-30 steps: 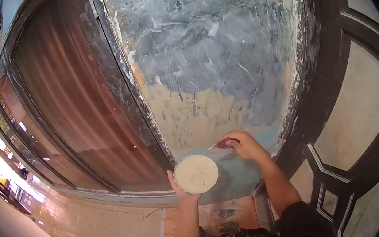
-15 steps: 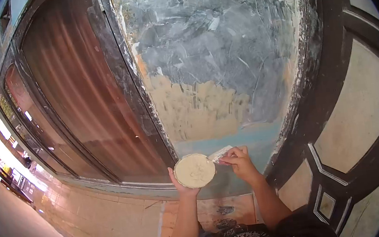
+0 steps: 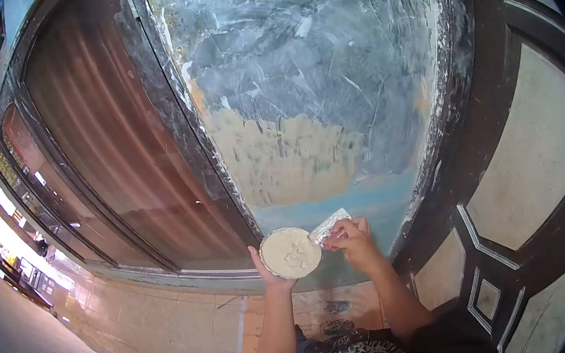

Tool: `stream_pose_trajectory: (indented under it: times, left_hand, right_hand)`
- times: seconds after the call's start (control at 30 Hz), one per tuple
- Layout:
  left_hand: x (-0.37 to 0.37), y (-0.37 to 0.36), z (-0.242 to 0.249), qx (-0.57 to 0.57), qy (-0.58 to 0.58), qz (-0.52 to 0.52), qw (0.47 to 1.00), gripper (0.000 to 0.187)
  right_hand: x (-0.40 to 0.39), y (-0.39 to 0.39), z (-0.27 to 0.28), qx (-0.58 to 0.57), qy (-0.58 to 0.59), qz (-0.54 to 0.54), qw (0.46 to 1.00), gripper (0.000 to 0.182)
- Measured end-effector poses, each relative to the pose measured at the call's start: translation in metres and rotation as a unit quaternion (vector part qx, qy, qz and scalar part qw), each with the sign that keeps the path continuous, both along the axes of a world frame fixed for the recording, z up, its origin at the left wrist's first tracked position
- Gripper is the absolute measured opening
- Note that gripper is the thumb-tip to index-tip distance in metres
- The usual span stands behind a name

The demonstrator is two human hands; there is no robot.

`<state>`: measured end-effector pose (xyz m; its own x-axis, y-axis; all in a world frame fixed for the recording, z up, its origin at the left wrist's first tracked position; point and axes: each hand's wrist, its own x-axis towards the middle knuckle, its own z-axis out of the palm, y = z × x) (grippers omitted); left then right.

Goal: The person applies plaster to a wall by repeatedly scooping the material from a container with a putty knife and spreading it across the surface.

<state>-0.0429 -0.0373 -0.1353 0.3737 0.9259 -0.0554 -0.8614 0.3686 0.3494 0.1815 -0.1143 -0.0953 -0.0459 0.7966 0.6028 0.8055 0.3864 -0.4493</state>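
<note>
My left hand [image 3: 272, 274] supports a round tub of pale, cream-coloured paste [image 3: 289, 255] from its left side and underneath. The paste looks thick, with a rough patch near its middle. In my right hand [image 3: 355, 241] is a putty knife [image 3: 330, 227], pinched between thumb and fingers. Its blade is smeared white, and one end meets the tub's right rim. Both hands are low in front of the wall panel [image 3: 313, 81], which has grey, streaky filler above, a beige patch below it and bare blue paint at the bottom.
A dark-framed window with a reddish curtain [image 3: 109, 141] stands to the left. On the right is a dark door with pale panels [image 3: 526, 153]. Cardboard [image 3: 350, 299] lies on the tiled floor [image 3: 152, 319] below me.
The putty knife has turned so that its blade shows broader and tilts up more beside the tub. The tub stays almost in place, while the view has shifted slightly.
</note>
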Motion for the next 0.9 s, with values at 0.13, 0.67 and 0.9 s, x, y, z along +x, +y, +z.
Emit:
stream_pose_trajectory:
  times: [0.13, 0.67, 0.9]
  left_hand:
    - [0.002, 0.001, -0.002, -0.001, 0.005, -0.015, 1.0, 0.095]
    - [0.013, -0.005, 0.004, -0.01, 0.038, -0.022, 0.999, 0.095]
    - [0.019, -0.009, 0.007, -0.008, 0.028, -0.024, 0.999, 0.094]
  right_hand:
    - [-0.002, -0.001, -0.001, -0.007, 0.019, 0.005, 1.0, 0.036]
    - [-0.004, -0.004, -0.008, -0.014, 0.017, 0.004, 1.0, 0.044]
    - [-0.005, -0.004, -0.006, -0.005, 0.005, -0.007, 1.0, 0.04]
